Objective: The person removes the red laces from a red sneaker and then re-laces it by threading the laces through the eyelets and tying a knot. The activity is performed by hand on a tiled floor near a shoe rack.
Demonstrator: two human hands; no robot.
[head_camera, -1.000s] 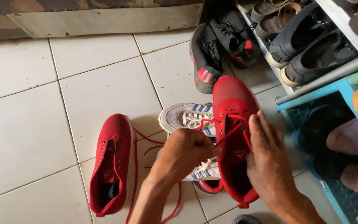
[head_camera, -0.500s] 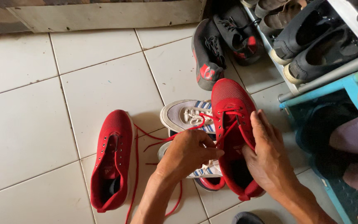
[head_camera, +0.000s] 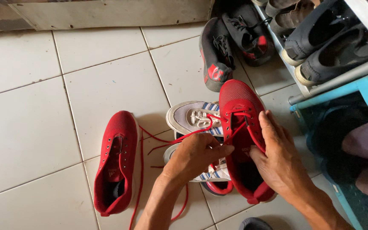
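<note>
A red sneaker [head_camera: 240, 106] lies toe-away from me over a grey-and-white striped sneaker [head_camera: 190, 116]. My right hand [head_camera: 280, 159] rests on the red sneaker's right side and steadies it. My left hand [head_camera: 196, 155] pinches the red lace [head_camera: 179, 137] at the shoe's left eyelets; the lace runs off to the left and loops down across the floor. A second red sneaker [head_camera: 116, 162] without a lace lies on the tiles to the left.
White floor tiles [head_camera: 43, 123] stretch to the left. Two black-and-red sneakers [head_camera: 224, 49] lie at the back. A shoe rack [head_camera: 341, 72] with dark slip-on shoes [head_camera: 320, 38] stands on the right, with a blue frame [head_camera: 365, 87] below it.
My left hand has drawn the lace tighter and slid slightly right toward the eyelets. The view has shifted a little; the shoes stay in place.
</note>
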